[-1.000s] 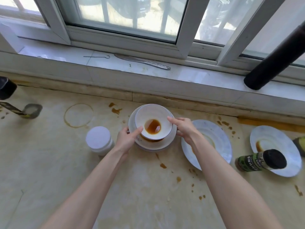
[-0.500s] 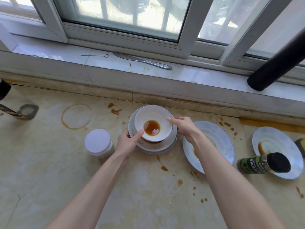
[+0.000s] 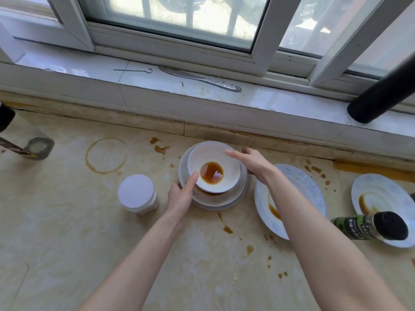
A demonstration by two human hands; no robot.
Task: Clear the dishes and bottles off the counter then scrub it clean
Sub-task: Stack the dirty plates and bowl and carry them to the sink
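White bowl (image 3: 213, 153), round and glossy, brown sauce pooled inside, nested on stacked plates (image 3: 224, 202) on the stained counter (image 3: 67, 221), near the sill (image 3: 89, 63). Just left, matte white-lidded jar (image 3: 135, 189). Left hand (image 3: 179, 196) clasping the stack's rim, thumb against the bowl; right hand (image 3: 252, 163) curled over the opposite rim

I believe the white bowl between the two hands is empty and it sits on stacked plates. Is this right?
Not entirely. The bowl is not empty: the head view shows a pool of brown sauce in its bottom. The rest holds: it sits on stacked plates, between the left hand and the right hand.
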